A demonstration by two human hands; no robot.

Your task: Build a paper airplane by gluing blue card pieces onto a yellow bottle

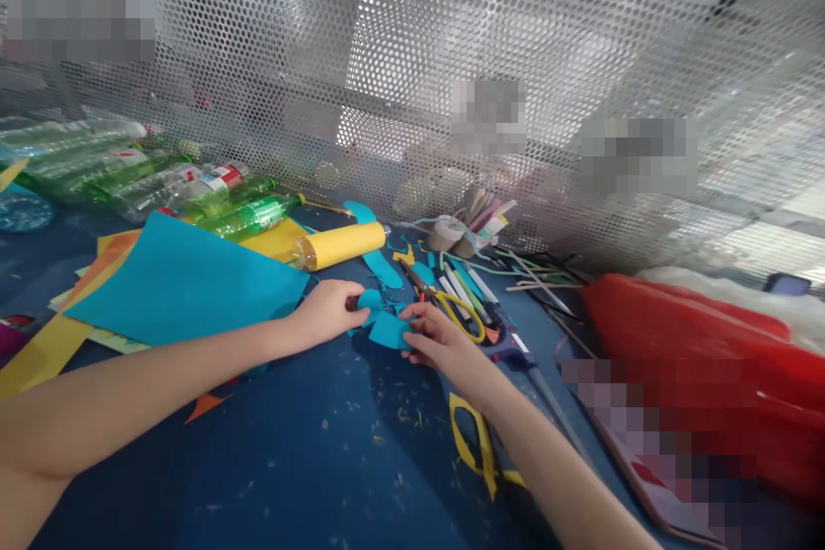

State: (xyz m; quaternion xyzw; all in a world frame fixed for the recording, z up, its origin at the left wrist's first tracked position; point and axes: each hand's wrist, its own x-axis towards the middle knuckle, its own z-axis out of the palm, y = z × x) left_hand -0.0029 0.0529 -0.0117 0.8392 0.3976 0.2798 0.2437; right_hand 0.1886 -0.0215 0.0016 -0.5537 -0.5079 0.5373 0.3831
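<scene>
My left hand (327, 312) is closed, pinching a rounded blue paper piece (369, 301); a small dark spot shows by its fingertips. My right hand (442, 345) holds a squarish blue paper piece (388, 332) by its right edge. The two pieces are close together above the dark blue table; I cannot tell whether they join. Just beyond my right hand lie scissors with yellow handles (475, 324) and a dark blue glue gun (512, 345). A bottle wrapped in yellow paper (345, 247) rests behind my hands. A large blue paper sheet (193, 284) spreads beside my left forearm.
Plastic bottles (258, 216) line the back left. Perforated metal mesh (271, 26) rises behind the table. A red bag (696, 344) sits at the right, tape rolls (446, 234) and sticks at the back. Yellow paper scraps (467, 438) lie near my right forearm.
</scene>
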